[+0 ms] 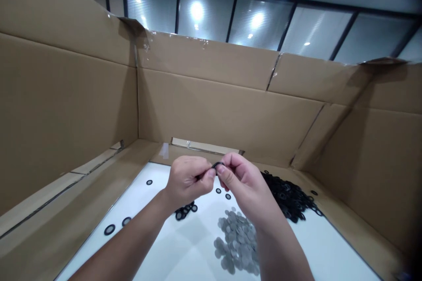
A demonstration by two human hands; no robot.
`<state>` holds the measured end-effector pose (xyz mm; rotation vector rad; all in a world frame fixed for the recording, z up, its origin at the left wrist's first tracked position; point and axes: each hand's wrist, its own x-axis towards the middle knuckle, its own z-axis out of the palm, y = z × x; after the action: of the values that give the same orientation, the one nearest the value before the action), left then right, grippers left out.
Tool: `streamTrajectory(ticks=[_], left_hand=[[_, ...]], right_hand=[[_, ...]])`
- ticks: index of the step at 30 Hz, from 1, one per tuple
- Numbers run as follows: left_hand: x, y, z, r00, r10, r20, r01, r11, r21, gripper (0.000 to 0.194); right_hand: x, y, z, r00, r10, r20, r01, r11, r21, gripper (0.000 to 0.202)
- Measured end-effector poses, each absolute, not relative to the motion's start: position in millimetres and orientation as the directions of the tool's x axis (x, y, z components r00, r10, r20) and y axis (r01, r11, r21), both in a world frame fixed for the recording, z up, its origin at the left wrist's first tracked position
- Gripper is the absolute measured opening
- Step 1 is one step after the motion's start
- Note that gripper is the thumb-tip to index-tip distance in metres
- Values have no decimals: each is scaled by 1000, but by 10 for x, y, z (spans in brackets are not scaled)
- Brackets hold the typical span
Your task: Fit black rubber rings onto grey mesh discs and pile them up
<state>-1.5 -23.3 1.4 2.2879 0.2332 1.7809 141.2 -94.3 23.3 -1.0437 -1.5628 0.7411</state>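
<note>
Between my two hands is a small black rubber ring (pixel 218 164), held up above the white board. My left hand (pixel 191 177) is closed, pinching the ring's left side between thumb and curled forefinger. Thumb and fingers of my right hand (pixel 242 180) grip its right side. Whether a disc sits inside the ring is hidden by my fingertips. Below the hands lies a pile of thin grey mesh discs (pixel 239 241). A heap of black rings (pixel 288 195) is beyond my right forearm, partly covered by it.
A small cluster of black rings with grey centres (pixel 185 210) lies between my forearms. Other such rings (pixel 110 229) are scattered toward the left edge of the white board (pixel 184 254). Tall cardboard walls (pixel 211 105) enclose the back and sides.
</note>
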Motion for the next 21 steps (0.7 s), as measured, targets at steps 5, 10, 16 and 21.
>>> streamTrajectory(ticks=[5,10,16,21], left_hand=[[-59,-155,0,327,212,921,-45,-970,240,35],[-171,-43,24,555,292,779,-55,-922,384,23],[-281,-46,142,712,340,615,-115,-806,580,23],[-234,-69,119,618,384,686,-95,-830,550,19]], right_hand=[[1477,-952,259,-57,897,439,363,428,-827,29],[1547,-921,260,-91,909,406,338,412,-846,27],[1572,-908,249,-116,920,373,347,390,-853,24],[1497,-849,231,-45,899,436,284,430,-857,19]])
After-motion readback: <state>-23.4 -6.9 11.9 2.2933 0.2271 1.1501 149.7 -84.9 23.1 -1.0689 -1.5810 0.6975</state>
